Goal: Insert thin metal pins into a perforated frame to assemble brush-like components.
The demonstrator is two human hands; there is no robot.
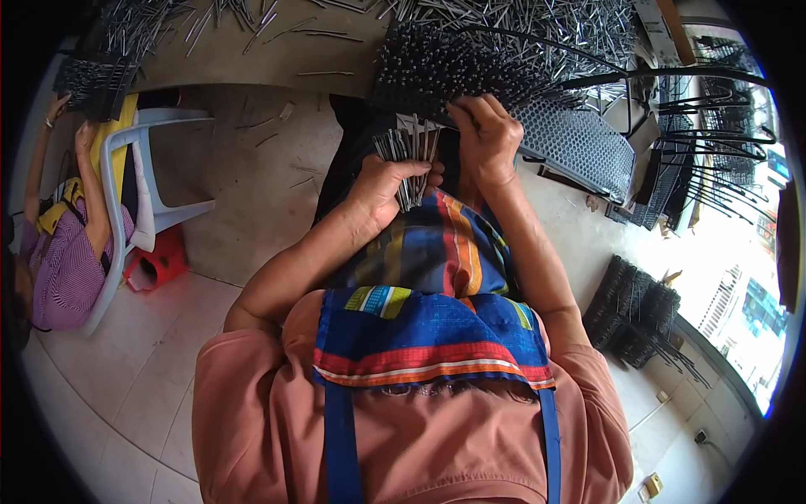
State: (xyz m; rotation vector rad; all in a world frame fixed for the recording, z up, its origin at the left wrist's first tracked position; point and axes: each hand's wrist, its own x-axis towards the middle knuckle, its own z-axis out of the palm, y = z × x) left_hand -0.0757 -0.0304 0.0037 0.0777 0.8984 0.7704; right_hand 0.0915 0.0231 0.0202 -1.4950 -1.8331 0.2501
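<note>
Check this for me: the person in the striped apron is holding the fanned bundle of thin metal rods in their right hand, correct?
Wrong hand: the head view shows the fanned bundle of thin metal rods in the left hand. The striped apron is right.

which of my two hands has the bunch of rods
Your left hand grips the fanned metal rods; your right hand, by the perforated rack, has no bunch.

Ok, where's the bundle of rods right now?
In the head view, the bundle of rods is at upper middle, gripped in the left hand, just to the left of the right hand.
</note>
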